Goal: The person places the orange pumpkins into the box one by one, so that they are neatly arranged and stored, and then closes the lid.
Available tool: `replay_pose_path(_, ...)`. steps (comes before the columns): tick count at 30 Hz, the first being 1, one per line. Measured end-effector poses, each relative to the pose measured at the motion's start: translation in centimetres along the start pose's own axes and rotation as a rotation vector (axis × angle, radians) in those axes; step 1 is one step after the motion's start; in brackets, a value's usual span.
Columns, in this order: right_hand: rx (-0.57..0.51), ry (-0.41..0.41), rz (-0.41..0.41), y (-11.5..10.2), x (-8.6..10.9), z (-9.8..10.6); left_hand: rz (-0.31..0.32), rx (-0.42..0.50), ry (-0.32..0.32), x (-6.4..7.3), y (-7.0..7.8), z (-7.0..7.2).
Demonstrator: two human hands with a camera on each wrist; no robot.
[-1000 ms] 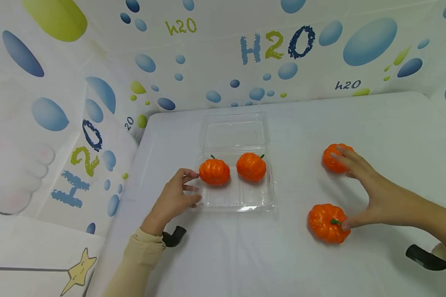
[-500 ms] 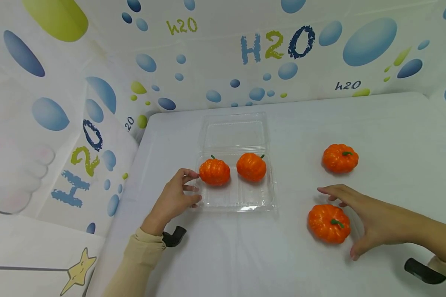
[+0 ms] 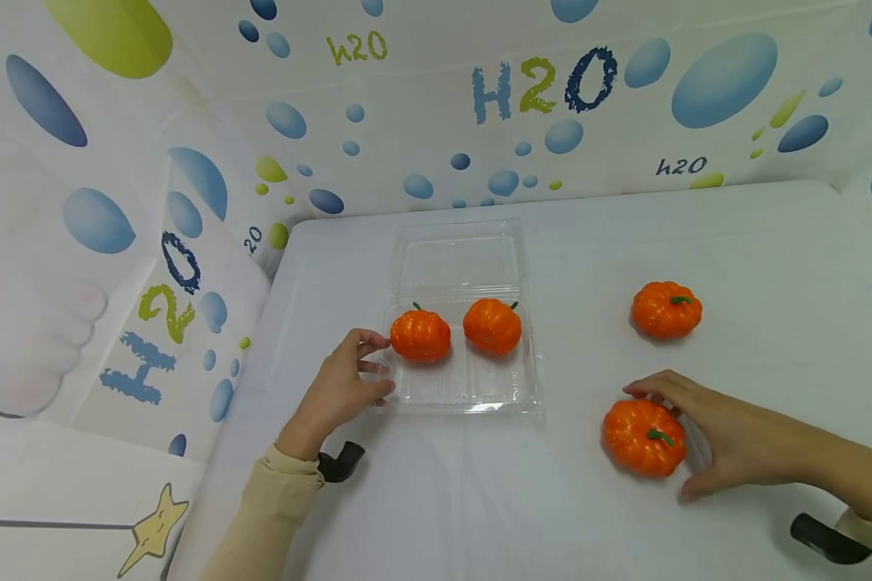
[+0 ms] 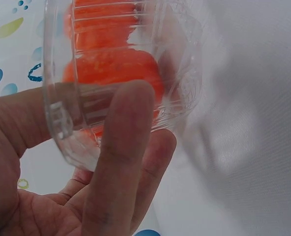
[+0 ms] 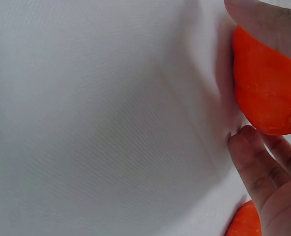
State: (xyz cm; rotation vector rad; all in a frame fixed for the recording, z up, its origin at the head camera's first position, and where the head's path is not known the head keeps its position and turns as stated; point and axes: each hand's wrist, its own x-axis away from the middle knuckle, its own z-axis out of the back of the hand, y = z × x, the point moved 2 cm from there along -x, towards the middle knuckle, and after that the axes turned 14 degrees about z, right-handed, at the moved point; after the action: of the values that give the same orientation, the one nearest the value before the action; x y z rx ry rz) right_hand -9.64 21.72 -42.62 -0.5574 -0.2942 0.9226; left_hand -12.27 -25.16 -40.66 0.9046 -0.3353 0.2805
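Observation:
A clear plastic clamshell box [image 3: 500, 393] lies with its lid folded back. Two small orange toy pumpkins [image 3: 420, 336] [image 3: 492, 327] sit side by side in its base. My left hand [image 3: 341, 387] holds the box's left edge; in the left wrist view one finger passes behind the clear wall [image 4: 61, 123] and others lie outside it. My right hand [image 3: 741, 440] is spread around a third pumpkin [image 3: 643, 437] near the front, fingers at its far side, thumb near its right. In the right wrist view this pumpkin [image 5: 268, 83] stands between thumb and fingers; contact is unclear.
Another orange pumpkin [image 3: 666, 310] stands on the white table [image 3: 552, 500], farther back on the right. Behind the table and to its left hangs a white sheet [image 3: 436, 97] printed with blue and green drops. Black camera mounts [image 3: 828, 539] sit at both wrists.
My right hand has moved from above the far-right pumpkin toward the near one, and its fingers have come closer around that pumpkin. The left hand and the box have stayed put.

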Motion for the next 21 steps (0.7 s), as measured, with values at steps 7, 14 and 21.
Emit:
replay_pose_path(7, 0.024, 0.068, 0.061, -0.1, -0.1, -0.3, -0.002, -0.006, 0.003, 0.1, 0.1, 0.0)
replay_pose_path(14, -0.013, 0.112, 0.083, 0.0, -0.4, -0.6, -0.006, -0.001, 0.0, 0.2, 0.1, 0.0)
replay_pose_path(21, -0.154, 0.153, 0.192, -0.5, -1.2, -0.6, -0.008, -0.001, 0.003, 0.1, 0.1, 0.0)
